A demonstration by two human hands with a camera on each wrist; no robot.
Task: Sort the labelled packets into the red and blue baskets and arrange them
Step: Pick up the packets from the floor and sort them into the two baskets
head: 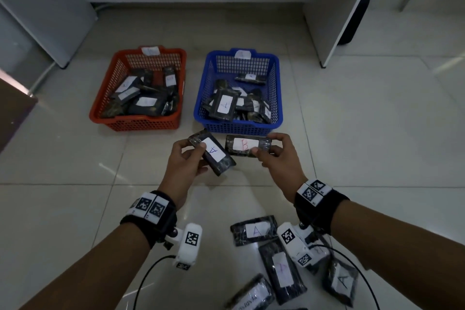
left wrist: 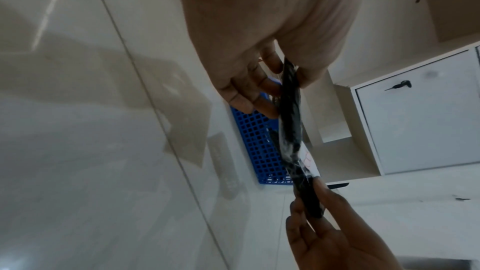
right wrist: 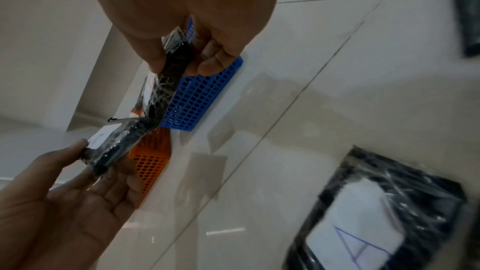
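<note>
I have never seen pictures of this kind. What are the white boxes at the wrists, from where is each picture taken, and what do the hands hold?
There is no machine here: these are a person's two bare hands. The wide picture comes from a camera worn on the head, looking down. The white boxes strapped at the wrists are two more cameras. Each one gives a slanted close picture along its own hand.

The left hand holds a dark packet labelled A. The right hand holds a packet labelled B.

Ahead on the tiled floor stand a red basket and a blue basket, both already containing packets. More loose packets lie on the floor near the person, several of them marked A.
</note>
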